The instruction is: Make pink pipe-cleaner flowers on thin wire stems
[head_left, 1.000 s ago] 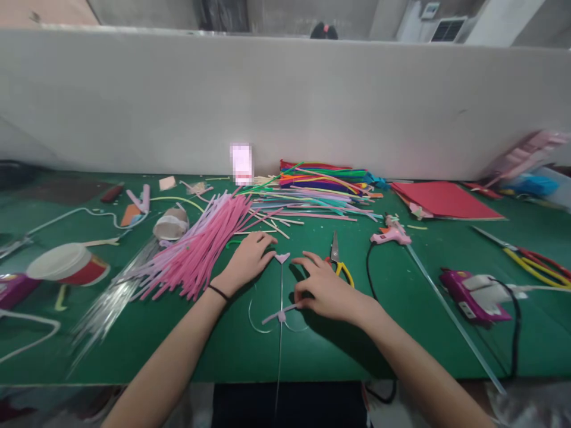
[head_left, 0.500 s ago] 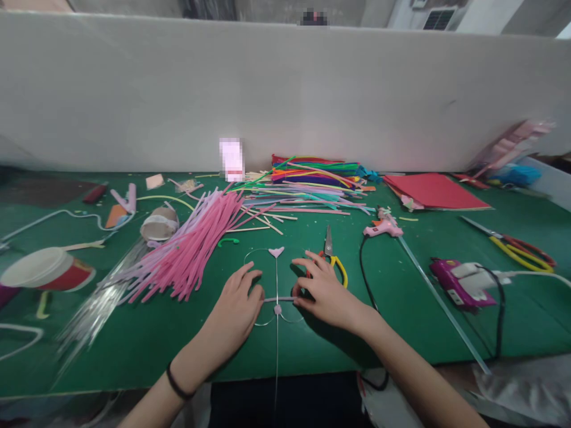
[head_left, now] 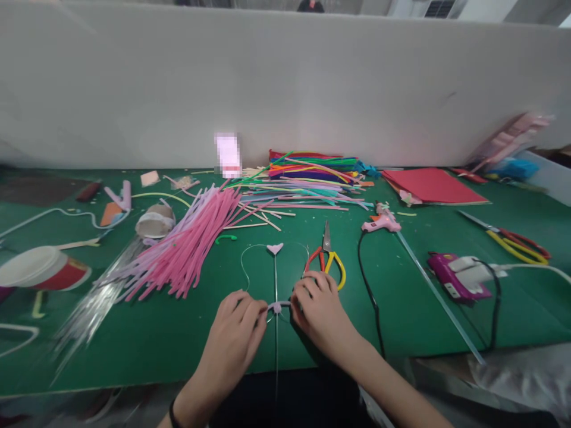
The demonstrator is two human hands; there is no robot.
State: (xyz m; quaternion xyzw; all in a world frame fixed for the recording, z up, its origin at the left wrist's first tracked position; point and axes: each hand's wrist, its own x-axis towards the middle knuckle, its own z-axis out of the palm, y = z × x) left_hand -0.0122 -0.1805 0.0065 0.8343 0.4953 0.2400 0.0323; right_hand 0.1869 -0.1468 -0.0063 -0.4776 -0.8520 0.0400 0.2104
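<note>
My left hand (head_left: 236, 334) and my right hand (head_left: 325, 312) are closed in pinches at the two ends of a short lilac pipe cleaner (head_left: 284, 304). It lies across a thin, straight wire stem (head_left: 275, 276), right at a small lilac ball (head_left: 277, 308). At the stem's far end sits a flat lilac heart (head_left: 275, 249). Fine curved wire (head_left: 242, 261) arcs out on both sides of the heart, partly hidden lower down by my hands. Just beyond my right hand lie scissors (head_left: 328, 241) with red and yellow handles.
Pink and lilac pipe cleaners (head_left: 187, 244) are heaped to the left, beside clear sticks (head_left: 96, 312) and a paper cup (head_left: 44, 267). Multicoloured pipe cleaners (head_left: 312, 169) lie at the back. On the right are a pink glue gun (head_left: 381, 223), a purple power strip (head_left: 459, 276) and more scissors (head_left: 517, 241).
Both hands have come nearer to me, drawing the lilac pipe cleaner down the stem to the ball. Its ends now bend slightly toward me. The view has shifted slightly.
</note>
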